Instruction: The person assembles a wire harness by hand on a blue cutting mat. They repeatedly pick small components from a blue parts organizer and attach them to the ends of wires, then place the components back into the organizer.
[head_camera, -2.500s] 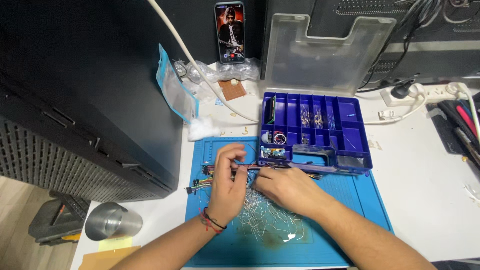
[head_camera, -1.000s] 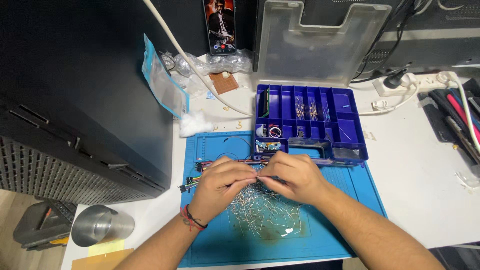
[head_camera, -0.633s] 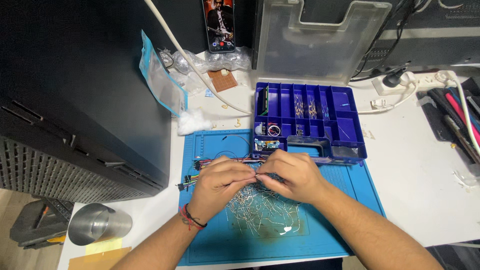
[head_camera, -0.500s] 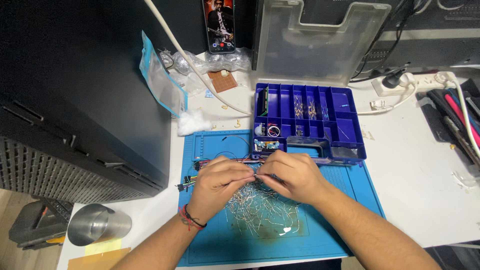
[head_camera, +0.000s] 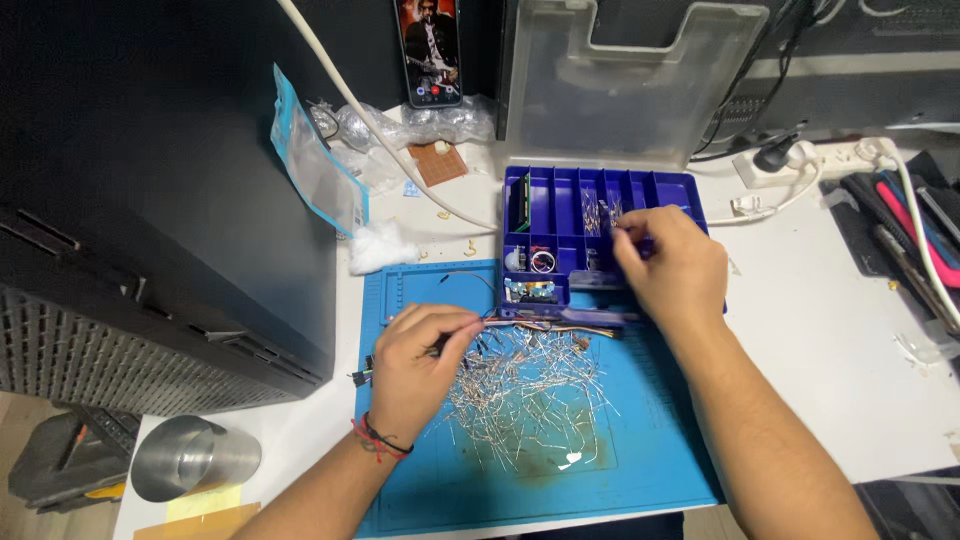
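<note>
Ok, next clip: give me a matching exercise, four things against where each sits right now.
Things:
1. right hand
2. left hand
3. metal cup
4. phone

Places:
A. propped upright at the back of the desk
B. over the blue parts box
C. low at the desk's left edge
D. on the blue mat, beside the heap of wire bits

Pairs: 1-B, 2-D, 3-C, 4-A

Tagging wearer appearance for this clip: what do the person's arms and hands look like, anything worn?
Both forearms are bare, no sleeves in view and no gloves. The left hand has thin cord bracelets at the wrist, red and dark. The right hand shows no ring, watch or band.
</note>
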